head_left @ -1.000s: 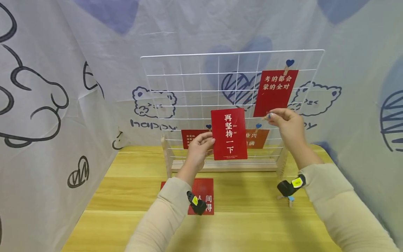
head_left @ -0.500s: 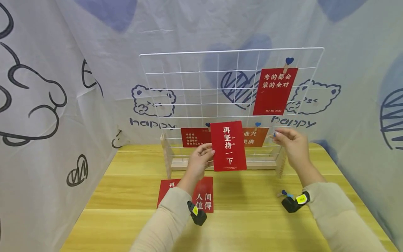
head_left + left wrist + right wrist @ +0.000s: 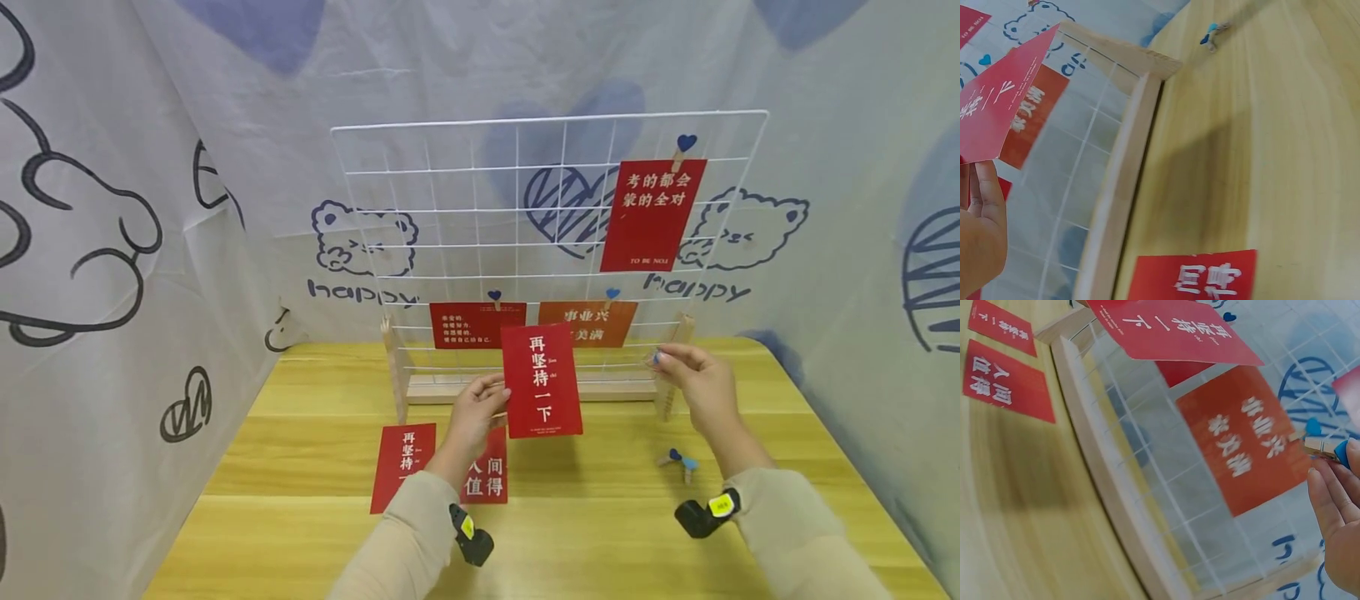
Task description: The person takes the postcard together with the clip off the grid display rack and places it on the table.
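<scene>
My left hand [image 3: 474, 417] pinches a red card [image 3: 542, 382] with white lettering by its left edge. The card is raised in front of the white wire grid [image 3: 551, 122], overlapping an orange card [image 3: 622, 321] in the head view. In the left wrist view, fingers lie behind the card's near edge. Off to the right, my right hand [image 3: 703, 387] holds a small wooden clothespin [image 3: 1320, 449] with a blue heart between thumb and fingertips. That clothespin appears beside the orange card in the right wrist view.
Pinned to the grid are a red card [image 3: 651, 221] at upper right and another red card [image 3: 461, 325] lower left. Two red cards, one at left [image 3: 397, 468], lie on the wooden table [image 3: 300, 467]. Loose heart clothespins [image 3: 681, 463] lie at right. Wooden feet [image 3: 396, 375] support the grid.
Both hands have come down. The held card has dropped from mid-grid to the grid's lower part, and the clothespin has moved down and right, away from the upper red card's bottom edge.
</scene>
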`<action>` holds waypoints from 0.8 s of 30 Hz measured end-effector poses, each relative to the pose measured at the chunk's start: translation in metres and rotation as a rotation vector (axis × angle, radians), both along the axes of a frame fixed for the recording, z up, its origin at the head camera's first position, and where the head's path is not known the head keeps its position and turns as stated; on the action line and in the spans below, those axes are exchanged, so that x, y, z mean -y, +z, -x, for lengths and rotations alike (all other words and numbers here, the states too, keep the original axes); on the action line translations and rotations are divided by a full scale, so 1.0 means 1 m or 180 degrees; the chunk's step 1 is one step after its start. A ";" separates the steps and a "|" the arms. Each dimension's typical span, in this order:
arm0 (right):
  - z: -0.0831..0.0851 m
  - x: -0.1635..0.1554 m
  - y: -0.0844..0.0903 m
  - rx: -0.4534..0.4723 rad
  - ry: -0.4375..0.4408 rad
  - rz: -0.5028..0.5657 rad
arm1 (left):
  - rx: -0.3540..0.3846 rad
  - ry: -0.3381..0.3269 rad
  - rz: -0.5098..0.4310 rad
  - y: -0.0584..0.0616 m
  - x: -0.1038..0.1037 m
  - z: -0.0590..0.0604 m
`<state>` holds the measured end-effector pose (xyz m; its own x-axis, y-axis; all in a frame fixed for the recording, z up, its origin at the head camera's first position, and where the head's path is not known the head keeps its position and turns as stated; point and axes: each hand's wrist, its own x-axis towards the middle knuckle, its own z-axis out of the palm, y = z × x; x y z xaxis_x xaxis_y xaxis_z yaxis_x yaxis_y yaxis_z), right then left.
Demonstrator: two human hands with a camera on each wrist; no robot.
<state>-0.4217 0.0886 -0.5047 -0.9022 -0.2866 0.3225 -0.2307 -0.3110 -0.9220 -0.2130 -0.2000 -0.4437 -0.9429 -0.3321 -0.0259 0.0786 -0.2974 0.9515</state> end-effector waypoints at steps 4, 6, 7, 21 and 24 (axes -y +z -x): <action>-0.002 -0.005 -0.021 -0.0001 -0.0018 -0.0065 | 0.0141 0.0022 0.0066 -0.009 0.000 -0.004; 0.003 -0.010 -0.036 0.0027 0.0000 -0.0092 | 0.0197 0.0033 0.0089 -0.015 0.000 -0.005; 0.008 -0.012 -0.048 -0.0012 -0.0023 -0.0078 | 0.0222 0.0042 0.0081 -0.018 0.000 -0.006; -0.025 -0.023 -0.086 0.0300 -0.0342 -0.0310 | 0.0616 0.0063 0.0184 -0.052 -0.011 -0.018; -0.037 -0.029 -0.086 0.0383 -0.0302 -0.0222 | 0.0662 0.0033 0.0196 -0.060 -0.012 -0.019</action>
<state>-0.3845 0.1173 -0.5911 -0.9572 -0.2161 0.1928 -0.1427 -0.2274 -0.9633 -0.1941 -0.1876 -0.5037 -0.9159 -0.3486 -0.1989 -0.1186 -0.2384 0.9639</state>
